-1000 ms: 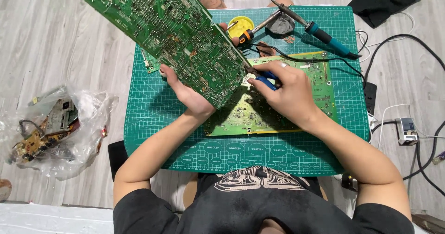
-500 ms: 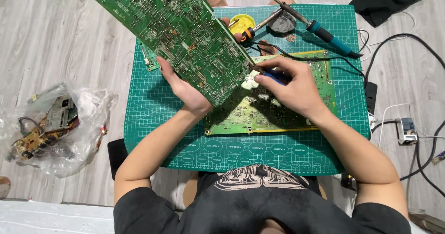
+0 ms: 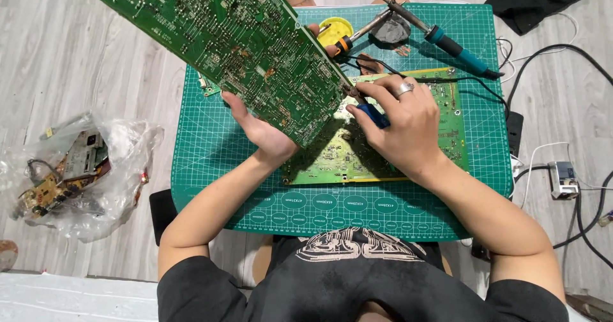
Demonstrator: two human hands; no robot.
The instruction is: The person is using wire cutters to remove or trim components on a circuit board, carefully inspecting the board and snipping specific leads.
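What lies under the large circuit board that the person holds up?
Under the raised large circuit board lie the left hand gripping it, the green cutting mat and part of a second board. Whatever else it covers there is hidden.

A cutting mat [image 3: 211, 188] lay on the floor [image 3: 76, 73], and a circuit board [image 3: 440, 137] lay flat on it. A larger board [image 3: 223, 38] was tilted above that one's left part. Behind them — at the mat's far edge — lay a soldering iron [image 3: 447, 41]. Left of the mat, on the floor, sat a bag of parts [image 3: 70, 169]
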